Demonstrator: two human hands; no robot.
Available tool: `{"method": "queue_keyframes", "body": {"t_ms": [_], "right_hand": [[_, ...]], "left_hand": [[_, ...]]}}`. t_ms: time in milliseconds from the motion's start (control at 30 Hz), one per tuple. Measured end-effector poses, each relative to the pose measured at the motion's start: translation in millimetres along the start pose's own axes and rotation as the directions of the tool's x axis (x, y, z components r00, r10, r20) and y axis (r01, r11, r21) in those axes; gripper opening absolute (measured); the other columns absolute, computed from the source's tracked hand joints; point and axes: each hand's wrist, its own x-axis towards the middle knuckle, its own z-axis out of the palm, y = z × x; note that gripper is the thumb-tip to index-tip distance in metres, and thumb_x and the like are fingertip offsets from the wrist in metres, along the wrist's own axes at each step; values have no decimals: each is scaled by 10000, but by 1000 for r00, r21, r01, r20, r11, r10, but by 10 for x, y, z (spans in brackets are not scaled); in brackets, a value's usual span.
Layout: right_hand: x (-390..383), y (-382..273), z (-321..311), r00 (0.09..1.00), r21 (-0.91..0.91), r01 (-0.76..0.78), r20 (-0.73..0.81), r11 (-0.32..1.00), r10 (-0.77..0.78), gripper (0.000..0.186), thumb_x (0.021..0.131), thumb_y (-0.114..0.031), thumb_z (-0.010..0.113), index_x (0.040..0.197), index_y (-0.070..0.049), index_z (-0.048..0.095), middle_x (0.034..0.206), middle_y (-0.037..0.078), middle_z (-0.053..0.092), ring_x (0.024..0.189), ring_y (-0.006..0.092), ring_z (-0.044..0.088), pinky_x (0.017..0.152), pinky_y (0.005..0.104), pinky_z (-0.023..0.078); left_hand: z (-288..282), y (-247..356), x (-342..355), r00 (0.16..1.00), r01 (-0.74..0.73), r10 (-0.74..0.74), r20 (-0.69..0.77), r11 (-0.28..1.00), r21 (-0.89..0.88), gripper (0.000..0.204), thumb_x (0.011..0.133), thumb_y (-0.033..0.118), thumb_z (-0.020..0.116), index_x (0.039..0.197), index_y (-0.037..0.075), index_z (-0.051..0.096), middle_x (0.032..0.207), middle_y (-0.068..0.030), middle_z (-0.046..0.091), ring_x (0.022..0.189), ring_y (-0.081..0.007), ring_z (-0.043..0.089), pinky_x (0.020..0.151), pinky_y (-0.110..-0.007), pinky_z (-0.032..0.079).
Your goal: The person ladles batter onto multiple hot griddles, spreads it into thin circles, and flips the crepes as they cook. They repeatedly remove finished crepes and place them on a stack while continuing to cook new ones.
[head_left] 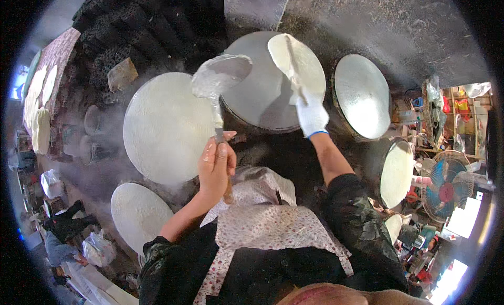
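Note:
My left hand [215, 166] is closed around the wooden handle of a ladle [221, 74], whose wide bowl is coated with pale wet batter. The ladle hangs over the gap between the large left griddle and the middle one. My right hand [313, 116], in a white knit glove, grips a thin stick-like spreader [292, 58]; part of its grip is hidden. The spreader lies across a cream-coloured batter layer [312, 68] on the right part of the grey middle griddle [257, 100]. A pale layer [168, 129] covers the large griddle at left.
More round griddles surround me: a shiny grey one [362, 95] at right, a pale-covered one [397, 173] below it, and another pale-covered one [139, 213] at lower left. Finished flat pancakes [41, 129] lie at far left. A fan [446, 189] stands at right. Steam hangs around.

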Motion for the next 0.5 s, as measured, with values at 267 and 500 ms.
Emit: {"method": "queue_keyframes", "body": {"t_ms": [267,500], "right_hand": [[258,-36,124,982,9,102,157,995,-102,483,996,-430,584,1414,-197,649,1214,219,729,1095,424,698,956,499,542],[364,291,24,989,148,61,125,987,-80,485,1029,-474,523,1460,-268,606,1109,219,756,898,425,738,822,509,579]], "left_hand": [[51,-318,-76,998,-32,31,-54,999,-16,334,1168,201,396,1377,-19,534,714,-5,517,558,-66,454,526,-222,397],[304,-336,-185,988,-12,16,-155,1000,26,343,1172,188,377,1409,-6,532,710,-3,509,562,-60,439,532,-226,407]]}}
